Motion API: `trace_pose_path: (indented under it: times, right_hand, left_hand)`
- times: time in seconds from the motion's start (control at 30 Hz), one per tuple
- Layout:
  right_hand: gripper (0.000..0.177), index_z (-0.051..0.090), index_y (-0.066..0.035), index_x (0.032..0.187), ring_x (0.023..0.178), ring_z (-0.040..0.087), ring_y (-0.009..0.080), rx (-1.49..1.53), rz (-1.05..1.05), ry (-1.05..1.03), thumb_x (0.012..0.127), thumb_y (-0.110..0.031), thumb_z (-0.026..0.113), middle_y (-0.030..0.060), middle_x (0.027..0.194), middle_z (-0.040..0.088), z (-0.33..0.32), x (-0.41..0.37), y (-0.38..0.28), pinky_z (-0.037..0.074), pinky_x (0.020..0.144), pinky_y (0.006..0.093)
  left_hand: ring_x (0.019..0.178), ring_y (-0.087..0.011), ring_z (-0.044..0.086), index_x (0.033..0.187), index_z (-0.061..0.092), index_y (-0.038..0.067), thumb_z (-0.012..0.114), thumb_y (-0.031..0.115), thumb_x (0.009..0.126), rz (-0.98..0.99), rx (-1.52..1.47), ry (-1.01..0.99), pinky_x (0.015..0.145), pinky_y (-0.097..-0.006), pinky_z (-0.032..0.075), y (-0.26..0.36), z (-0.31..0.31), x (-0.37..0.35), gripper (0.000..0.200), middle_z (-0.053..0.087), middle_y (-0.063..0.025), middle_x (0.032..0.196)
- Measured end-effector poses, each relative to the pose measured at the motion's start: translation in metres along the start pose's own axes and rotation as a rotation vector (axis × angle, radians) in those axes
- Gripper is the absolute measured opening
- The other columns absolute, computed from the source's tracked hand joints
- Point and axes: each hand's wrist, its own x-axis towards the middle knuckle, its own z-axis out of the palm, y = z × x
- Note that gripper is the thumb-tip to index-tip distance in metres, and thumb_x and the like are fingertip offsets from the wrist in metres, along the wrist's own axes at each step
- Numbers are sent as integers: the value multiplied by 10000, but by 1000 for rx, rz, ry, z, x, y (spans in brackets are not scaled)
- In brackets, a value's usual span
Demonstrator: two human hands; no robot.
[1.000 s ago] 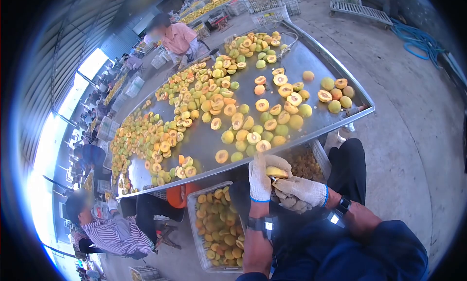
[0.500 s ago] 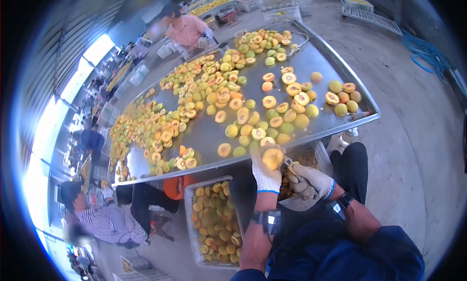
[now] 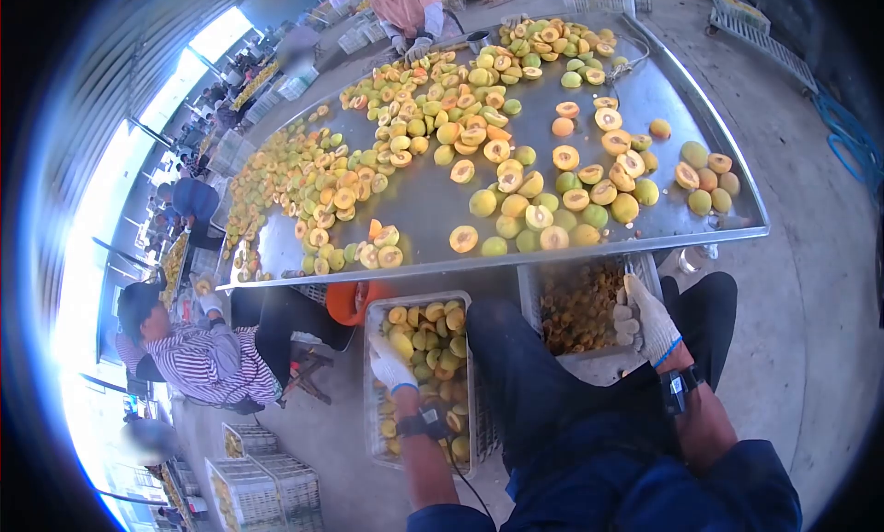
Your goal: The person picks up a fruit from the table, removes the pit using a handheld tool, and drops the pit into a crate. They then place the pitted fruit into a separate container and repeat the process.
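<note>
My left hand (image 3: 390, 363), in a white knit glove, reaches down over a crate of yellow peach halves (image 3: 433, 371) beside my left leg. Its fingers are stretched out near the fruit on top. My right hand (image 3: 646, 322), also gloved, is over the right edge of a bin of brown pits and scraps (image 3: 582, 306) under the table. Its fingers are curled; what they hold is too small to make out. Above both hands, cut and whole peaches (image 3: 552, 214) lie along the near edge of the metal table (image 3: 424, 237).
A large heap of peaches (image 3: 414, 127) covers the table's left and far parts. A co-worker (image 3: 207, 352) in a striped top sits at left, by an orange-red bucket (image 3: 354, 302). Another person (image 3: 405, 7) stands across the table. White crates (image 3: 267, 486) are stacked at lower left.
My left hand has moved left and down from the table edge to the crate, and the peach piece has left it. My right hand has moved right. The view has shifted.
</note>
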Motion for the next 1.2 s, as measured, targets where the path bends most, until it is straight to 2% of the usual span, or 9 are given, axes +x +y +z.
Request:
trace_pose_path:
  times: [0.13,0.3,0.37,0.57,0.73,0.8,0.87,0.97,1.2]
  right_hand:
    - [394,555,-186,909,442,411,66,-38,-22,23,1061,-549,575,-54,644,462,5,2,4,359,410,236]
    - [424,546,-157,910,446,420,82,-182,-44,5,1079,-545,533,-28,644,466,24,-6,5,352,410,243]
    - [424,551,-152,917,452,427,84,-268,-92,21,1082,-542,528,-24,653,481,31,-10,7,354,413,243]
    - [415,563,-127,947,465,442,89,-386,-160,68,1096,-511,512,-12,688,522,28,-22,0,372,428,246]
    - [385,554,-120,940,487,457,87,-330,-165,48,1098,-471,527,-15,694,520,18,-25,-4,387,445,241]
    - [381,563,-110,955,498,464,86,-357,-153,51,1098,-460,530,-15,700,525,25,-27,-7,390,451,245]
    - [376,573,-99,970,510,472,85,-383,-133,59,1099,-450,532,-14,706,531,31,-28,-8,393,457,249]
    - [347,605,-65,1031,565,516,82,-639,-176,-116,1088,-403,555,-5,744,574,49,-41,-16,413,499,266]
    - [348,605,-45,1008,589,521,89,-749,-237,-223,1090,-372,520,-6,693,548,76,-49,-7,433,529,271]
  left_hand:
    - [1080,-312,685,1274,661,-93,571,339,1053,94,368,186,956,-405,532,15,1,4,493,713,-235,1239]
    - [1005,-348,701,1143,733,-44,647,216,988,630,254,-109,933,-411,533,66,98,3,315,733,-222,1074]
    - [1020,-409,685,1132,748,-15,624,304,988,751,547,-250,955,-467,529,114,140,-10,372,730,-237,1119]
    - [1185,-405,648,1188,756,41,713,472,849,468,1103,-466,1042,-529,480,115,236,10,550,731,-222,1206]
    - [1039,-466,714,1195,756,58,787,466,710,503,872,-547,953,-522,555,91,247,4,635,759,-226,1148]
    - [900,-434,741,1156,767,55,801,366,771,560,776,-515,868,-485,589,95,241,-1,496,786,-190,1034]
    - [925,-350,736,1173,731,58,749,222,892,110,-25,-709,814,-440,596,120,223,-21,325,759,-161,1059]
    - [978,-282,694,1259,643,62,699,137,984,-180,-576,-821,767,-391,591,150,193,-82,291,699,-142,1119]
    - [953,-312,653,1360,555,48,510,455,1102,-512,-822,-827,836,-462,570,165,163,-195,483,680,-166,1123]
